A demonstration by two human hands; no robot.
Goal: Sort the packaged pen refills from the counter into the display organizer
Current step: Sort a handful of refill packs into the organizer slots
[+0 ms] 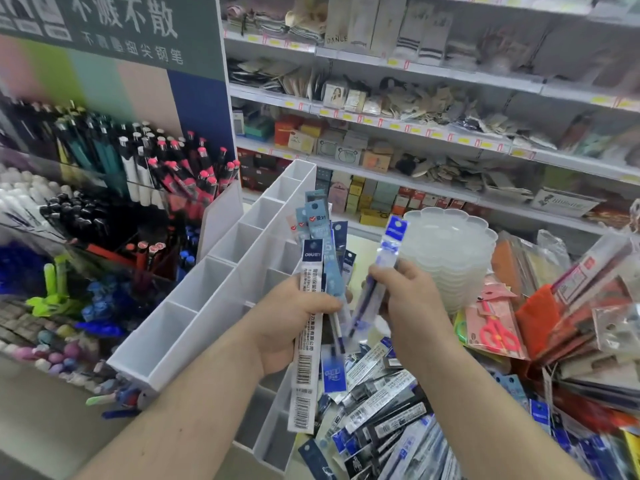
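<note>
A person's left hand (294, 320) grips a fanned bundle of packaged pen refills (317, 271), fingers curled tightly around the middle of the stack. The packets are long, narrow sleeves of glossy clear plastic with printed card headers in pale blue, navy and white; the front one carries a white strip of barcodes running down below the hand. The right hand (407, 299) pinches a single refill packet (388, 261) between thumb and fingers, held upright just beside the bundle; it has a bright blue header and a thin dark-blue refill visible through the film.

Below both hands, a loose heap of more refill packets (381, 410) lies on the counter, overlapping at all angles, shiny and slightly blurred.

To the left stands the display organizer (214, 282), a long white rigid-plastic tray with smooth, matte walls dividing it into a row of square, open compartments, tilted diagonally across the view.

Behind the right hand is a stack of translucent, scallop-edged plastic trays (453, 251). To the right, red-handled scissors in a packet (495, 330). Far left, upright pens (145, 168) crowd clear acrylic holders. Store shelves (433, 133) fill the background.
</note>
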